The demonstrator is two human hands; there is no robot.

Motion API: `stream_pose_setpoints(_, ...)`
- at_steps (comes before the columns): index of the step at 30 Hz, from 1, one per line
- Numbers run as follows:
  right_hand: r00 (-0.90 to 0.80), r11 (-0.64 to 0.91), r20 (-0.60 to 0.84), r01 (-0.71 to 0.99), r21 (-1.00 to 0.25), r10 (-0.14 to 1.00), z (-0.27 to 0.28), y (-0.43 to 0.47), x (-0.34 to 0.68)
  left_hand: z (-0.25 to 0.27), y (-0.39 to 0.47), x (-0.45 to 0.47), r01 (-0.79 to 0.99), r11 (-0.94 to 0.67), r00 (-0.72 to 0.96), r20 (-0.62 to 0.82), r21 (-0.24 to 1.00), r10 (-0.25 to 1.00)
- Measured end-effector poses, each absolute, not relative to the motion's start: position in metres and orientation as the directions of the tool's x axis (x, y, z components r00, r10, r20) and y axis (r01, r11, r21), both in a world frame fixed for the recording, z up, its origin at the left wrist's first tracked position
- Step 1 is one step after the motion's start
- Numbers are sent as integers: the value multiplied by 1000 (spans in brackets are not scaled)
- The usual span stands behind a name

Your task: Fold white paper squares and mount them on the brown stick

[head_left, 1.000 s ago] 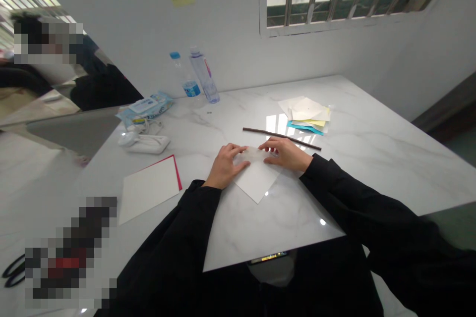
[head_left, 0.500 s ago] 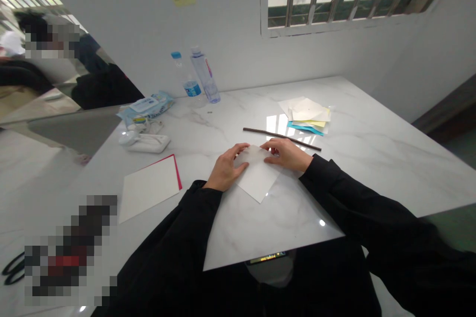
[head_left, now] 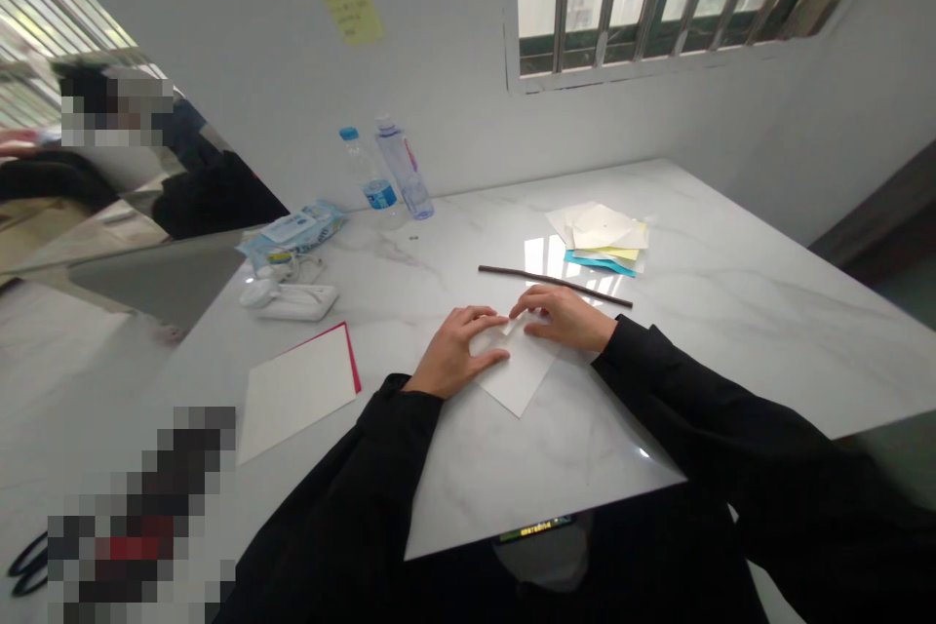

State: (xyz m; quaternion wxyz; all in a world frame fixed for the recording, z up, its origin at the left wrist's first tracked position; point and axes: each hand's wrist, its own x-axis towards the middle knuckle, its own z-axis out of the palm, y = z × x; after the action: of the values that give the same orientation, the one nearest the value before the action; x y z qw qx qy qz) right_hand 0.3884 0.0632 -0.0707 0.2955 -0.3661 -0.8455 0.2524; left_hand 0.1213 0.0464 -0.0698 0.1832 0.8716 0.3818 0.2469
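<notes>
A small white sheet of paper (head_left: 518,380) lies turned cornerwise on the table before me. Its far corner is folded over toward me. From the left, my left hand (head_left: 462,347) holds the sheet, fingers along the fold and thumb on the paper's face. My right hand (head_left: 565,317) is curled at the far right of the fold, fingertips gripping the paper's edge. Just beyond both hands lies a thin dark brown stick (head_left: 554,285).
A pile of cut papers (head_left: 604,229) lies far right. Leftward are white sheets on a red one (head_left: 301,385), a white device (head_left: 296,300), a wipes pack (head_left: 292,232) and scissors handles (head_left: 29,561). Two bottles (head_left: 406,171) stand by the wall. A person (head_left: 212,171) sits beyond the partition.
The paper's far corner has come over toward me as a visible flap. My left fingers have moved right along the fold. The whole view has shifted slightly downward.
</notes>
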Motion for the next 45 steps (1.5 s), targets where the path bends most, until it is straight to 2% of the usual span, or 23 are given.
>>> stream_pose_setpoints(13, -587, 611, 286, 482, -627, 757, -72, 63, 388, -74, 44, 118, 566, -670, 597, 321, 481, 735)
stream_pose_setpoints(23, -644, 673, 302, 464, -575, 702, -73, 62, 389, -72, 45, 117, 567, -677, 614, 307, 468, 727)
stream_pose_setpoints(38, -651, 675, 291, 476, -564, 701, -72, 61, 389, -71, 43, 116, 559, -685, 627, 301, 467, 718)
stream_pose_setpoints(45, -657, 681, 292, 473, -559, 695, -73, 62, 389, -71, 39, 115, 573, -699, 639, 300, 428, 708)
